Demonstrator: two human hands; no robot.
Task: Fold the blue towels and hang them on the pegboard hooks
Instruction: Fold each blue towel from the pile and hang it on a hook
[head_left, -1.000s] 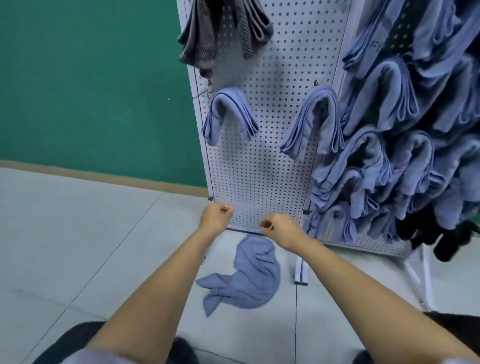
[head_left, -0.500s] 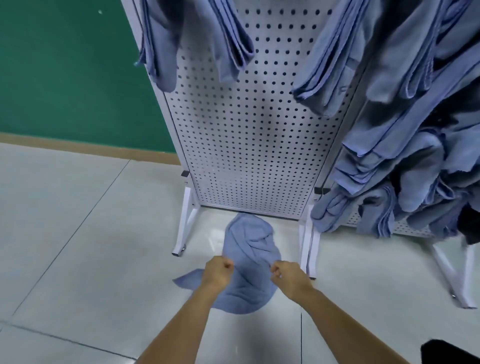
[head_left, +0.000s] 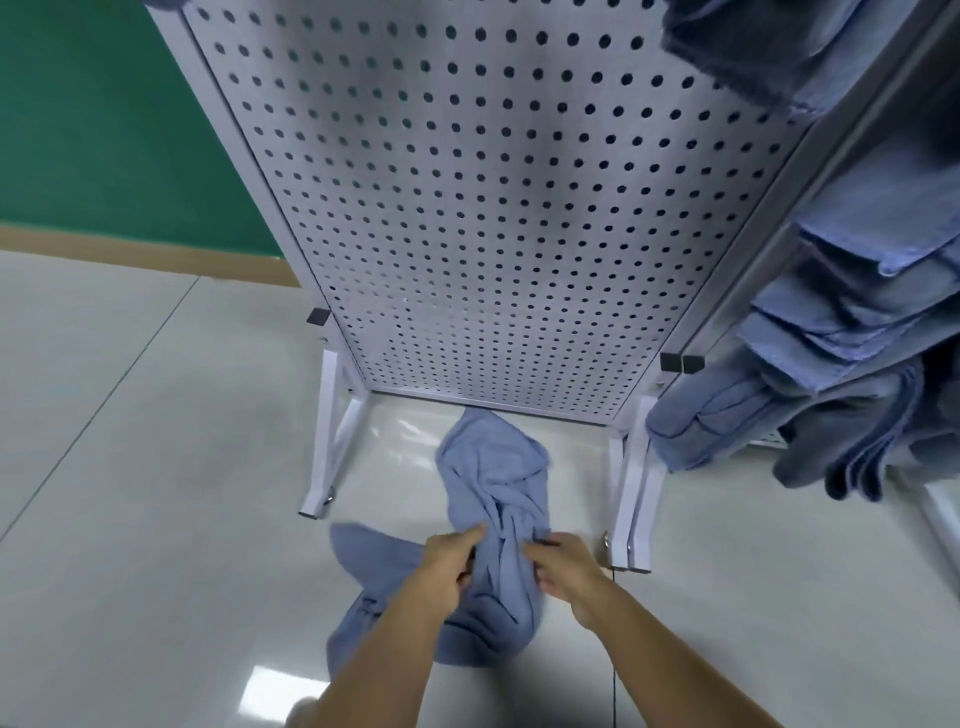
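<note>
blue towel (head_left: 493, 483) crumpled on the tiled floor (head_left: 156, 467), at the foot of the white pegboard (head_left: 467, 208), far end between its legs. left hand (head_left: 452, 564) and right hand (head_left: 563, 569) both clenched on the towel's bunched middle, one per side, close together. folded blue towels (head_left: 831, 364) hung at right, clear of the floor.

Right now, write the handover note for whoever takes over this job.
Left hand: grips the towel at its bunched middle.
Right hand: grips it alongside.
Towel: crumpled on the floor at the foot of the pegboard.
Done: folded towels hang on the panel to the right.
Left: lift this towel, fold it, hang it on the pegboard.
</note>
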